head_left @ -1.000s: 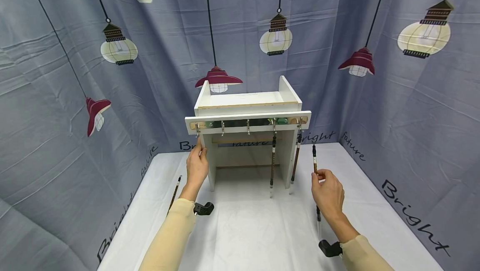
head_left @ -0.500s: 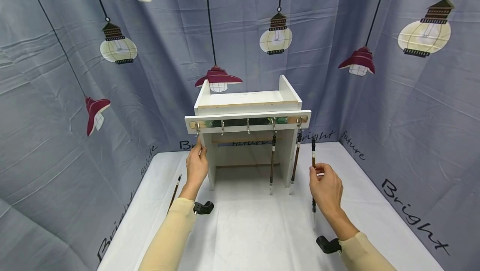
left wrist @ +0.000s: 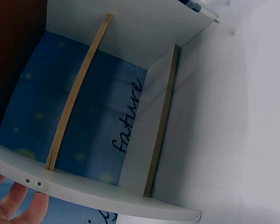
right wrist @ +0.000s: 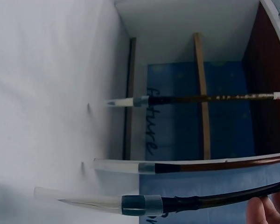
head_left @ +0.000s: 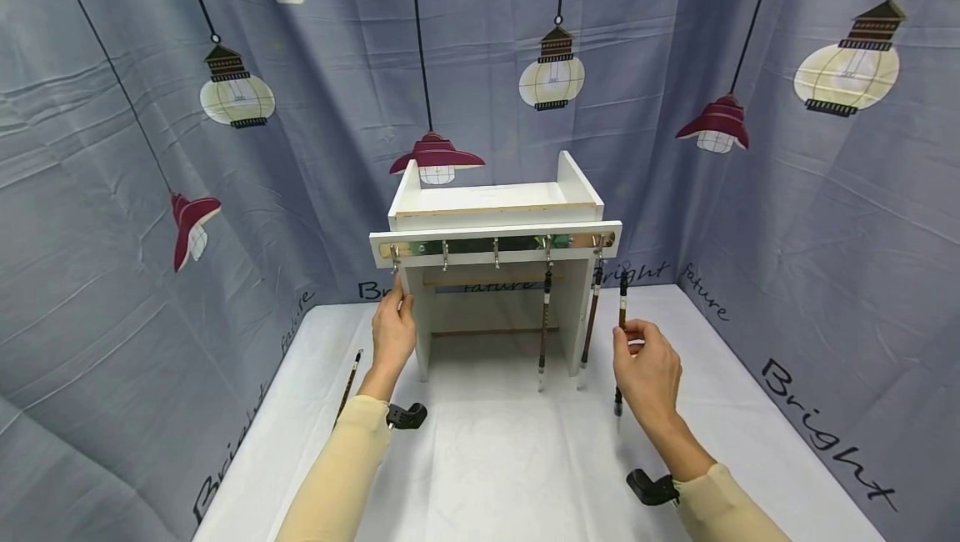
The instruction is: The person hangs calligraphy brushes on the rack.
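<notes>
My right hand (head_left: 648,367) pinches the shaft of a calligraphy brush (head_left: 622,308), held upright just right of a small white shelf unit. In the right wrist view its capped bristles (right wrist: 107,203) point to the left. Two more brushes hang from the unit's hook rail (head_left: 468,259): one inner brush (head_left: 546,317) and one at the right end, a reddish-brown brush (head_left: 591,325). My left hand (head_left: 393,333) touches the left side panel below the rail. In the left wrist view its fingers (left wrist: 35,210) rest against the panel's outer side with none reaching inside.
Another brush (head_left: 349,383) lies on the white table (head_left: 480,475) at the left, partly behind my left forearm. Bare metal hooks (head_left: 496,253) line the rail's left and middle. A patterned blue-grey curtain (head_left: 480,50) surrounds the table.
My right hand has moved up and to the left with the brush, bringing it closer to the shelf unit's right end. My left hand stays at the panel.
</notes>
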A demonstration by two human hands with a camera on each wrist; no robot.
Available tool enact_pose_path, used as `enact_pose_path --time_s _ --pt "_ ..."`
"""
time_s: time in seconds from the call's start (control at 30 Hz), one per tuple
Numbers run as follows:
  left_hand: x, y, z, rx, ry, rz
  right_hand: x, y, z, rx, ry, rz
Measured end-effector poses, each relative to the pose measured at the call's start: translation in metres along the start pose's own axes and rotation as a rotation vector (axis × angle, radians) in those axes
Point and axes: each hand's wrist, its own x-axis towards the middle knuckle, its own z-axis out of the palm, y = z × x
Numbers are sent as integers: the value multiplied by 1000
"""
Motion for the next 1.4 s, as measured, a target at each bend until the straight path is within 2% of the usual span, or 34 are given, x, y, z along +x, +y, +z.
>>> enact_pose_path --time_s 0.53,1.4 --pt "0 1 -1 6 0 1 -1 -15 7 54 13 -41" --pt "-1 0 -1 -3 0 -1 -7 -44 20 116 -26 -101"
